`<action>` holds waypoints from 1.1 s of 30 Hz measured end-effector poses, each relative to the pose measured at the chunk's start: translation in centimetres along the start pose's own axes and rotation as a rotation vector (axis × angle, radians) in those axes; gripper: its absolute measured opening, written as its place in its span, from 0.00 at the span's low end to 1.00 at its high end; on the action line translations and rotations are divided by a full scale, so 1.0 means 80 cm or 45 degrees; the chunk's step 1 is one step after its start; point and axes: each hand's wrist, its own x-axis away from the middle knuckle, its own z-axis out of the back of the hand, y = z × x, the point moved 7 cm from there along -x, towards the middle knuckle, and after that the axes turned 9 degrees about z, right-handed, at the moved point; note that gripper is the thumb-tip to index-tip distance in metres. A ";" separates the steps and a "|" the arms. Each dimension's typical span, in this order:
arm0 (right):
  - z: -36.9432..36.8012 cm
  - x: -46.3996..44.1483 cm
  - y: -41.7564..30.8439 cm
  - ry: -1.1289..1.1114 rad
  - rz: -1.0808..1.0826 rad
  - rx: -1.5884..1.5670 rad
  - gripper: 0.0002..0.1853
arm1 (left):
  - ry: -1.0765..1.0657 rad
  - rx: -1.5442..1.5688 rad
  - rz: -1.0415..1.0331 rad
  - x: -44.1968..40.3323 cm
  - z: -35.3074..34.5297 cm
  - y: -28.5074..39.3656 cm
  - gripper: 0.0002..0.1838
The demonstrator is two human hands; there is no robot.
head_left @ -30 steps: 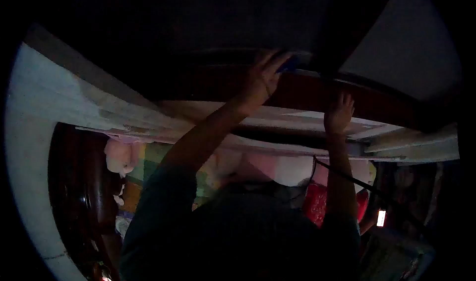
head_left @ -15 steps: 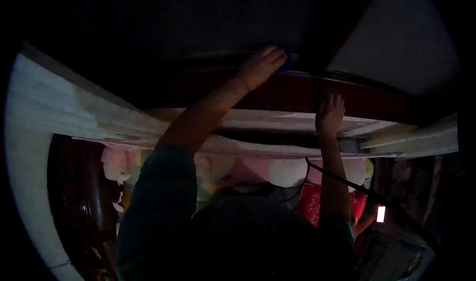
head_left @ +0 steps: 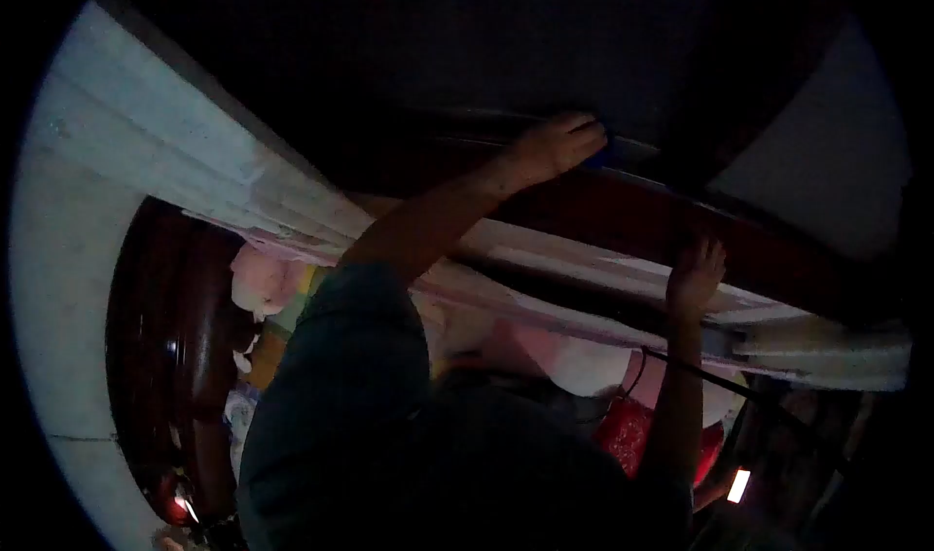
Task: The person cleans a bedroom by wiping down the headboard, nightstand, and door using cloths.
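Note:
The scene is very dark. My left hand (head_left: 566,144) has its fingers bent around a small blue object (head_left: 597,158), whose exact kind I cannot make out, at the upper edge of a dark reddish-brown wooden board (head_left: 628,203). Lower and to the right, my right hand (head_left: 699,267) lies against the board's lower edge with its fingers extended and nothing visible in it. Above the board is a dark, flat surface (head_left: 467,55).
Below the board run pale ledges (head_left: 584,255). Farther down are pink and white soft things (head_left: 584,364), red patterned fabric (head_left: 623,430) and a black cable or strap (head_left: 725,384). Another person's hand (head_left: 713,496) is beside a bright screen (head_left: 739,485). Glossy dark wood (head_left: 199,347) curves at left.
The view has tilted, so the board and ledges slope down to the right. My left hand has shifted right along the board's edge with the blue object. My right hand still touches the board.

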 end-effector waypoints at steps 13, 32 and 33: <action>-0.007 -0.034 -0.009 0.129 0.127 -0.410 0.10 | -0.144 -0.240 0.786 0.203 0.112 -0.190 0.25; -0.007 -0.041 0.072 -0.111 0.002 -0.026 0.14 | 0.166 -0.263 1.833 0.472 0.146 -0.465 0.20; -0.001 -0.037 0.074 0.037 0.061 -0.038 0.14 | 0.159 -0.216 1.870 0.485 0.147 -0.475 0.20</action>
